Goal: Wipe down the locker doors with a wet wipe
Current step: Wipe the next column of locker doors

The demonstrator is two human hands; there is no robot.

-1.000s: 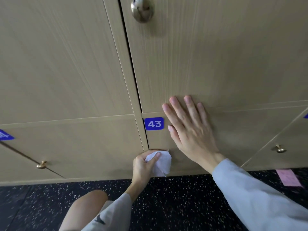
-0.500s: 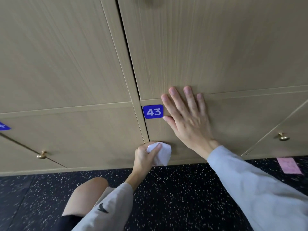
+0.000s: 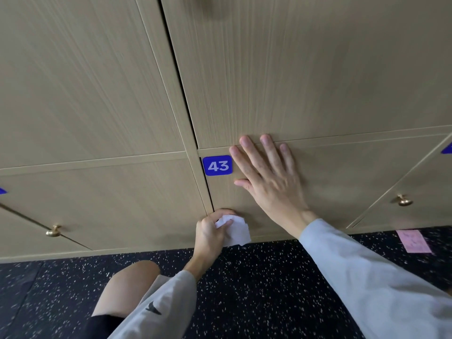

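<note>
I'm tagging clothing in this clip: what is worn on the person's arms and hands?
Both arms wear long, loose, light grey sleeves that end at the wrists. The left sleeve carries a small dark bird-like logo; the right sleeve shows no marking. The left hand and right hand are bare: no gloves, rings or watch visible.

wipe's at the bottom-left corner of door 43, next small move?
Probably sweep the left hand rightward along the lower edge of the tan wood-grain locker door. It grips the crumpled white wet wipe near the door's bottom-left corner, while the right hand presses flat beside the blue 43 number plate.
</note>
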